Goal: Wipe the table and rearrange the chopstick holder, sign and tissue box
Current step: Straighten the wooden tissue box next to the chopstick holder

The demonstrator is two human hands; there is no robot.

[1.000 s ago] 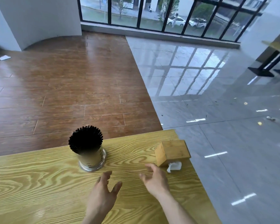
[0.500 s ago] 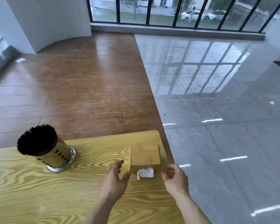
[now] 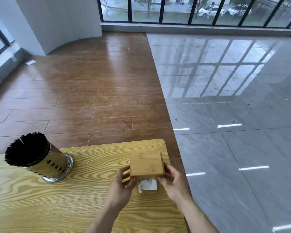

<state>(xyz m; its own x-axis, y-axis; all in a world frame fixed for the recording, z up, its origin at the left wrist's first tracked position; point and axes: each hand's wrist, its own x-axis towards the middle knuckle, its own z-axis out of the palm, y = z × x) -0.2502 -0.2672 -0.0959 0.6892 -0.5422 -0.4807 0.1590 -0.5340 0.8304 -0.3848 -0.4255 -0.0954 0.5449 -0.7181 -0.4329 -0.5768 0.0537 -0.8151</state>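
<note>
A bamboo tissue box (image 3: 146, 163) stands near the far right corner of the yellow wood-grain table (image 3: 40, 202), with a white tissue (image 3: 148, 184) hanging out of its near side. My left hand (image 3: 123, 187) grips the box's left side and my right hand (image 3: 174, 182) grips its right side. A metal chopstick holder (image 3: 40, 158) full of dark chopsticks stands at the table's far left. No sign is in view.
The table's far edge and right edge lie close to the tissue box. Beyond is brown wooden floor (image 3: 91, 84) on the left and glossy grey tile (image 3: 225, 115) on the right, with tall windows at the back.
Both hands have reached forward and closed on the sides of the tissue box. The view has swung to the right, so the chopstick holder now sits further left.
</note>
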